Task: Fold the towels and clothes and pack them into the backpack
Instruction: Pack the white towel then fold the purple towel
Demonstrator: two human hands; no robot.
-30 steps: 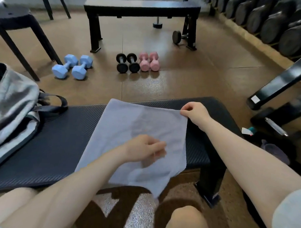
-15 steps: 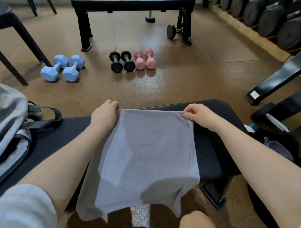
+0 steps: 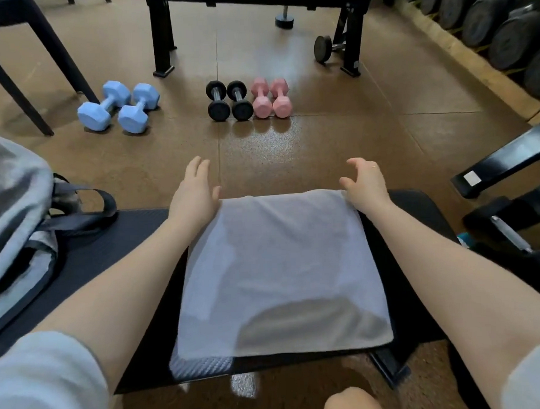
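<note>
A pale grey-blue towel [image 3: 277,274] lies flat on the black padded bench [image 3: 111,265] in front of me, squared to its edges. My left hand [image 3: 195,194] is at the towel's far left corner, fingers straight and spread, holding nothing. Over the far right corner my right hand [image 3: 364,184] hovers with fingers loosely spread, gripping nothing. The grey backpack [image 3: 15,219] with dark straps sits on the bench at the far left.
On the brown floor beyond the bench lie two blue dumbbells [image 3: 118,107], two black ones [image 3: 230,100] and two pink ones [image 3: 271,97]. A black bench [image 3: 255,9] stands farther back. A rack of heavy dumbbells [image 3: 501,22] lines the right wall; dark equipment [image 3: 503,165] sits at right.
Both hands have let go of the towel's far corners, which they held half a second ago. The towel now lies flat and straight on the bench instead of hanging askew over the near edge.
</note>
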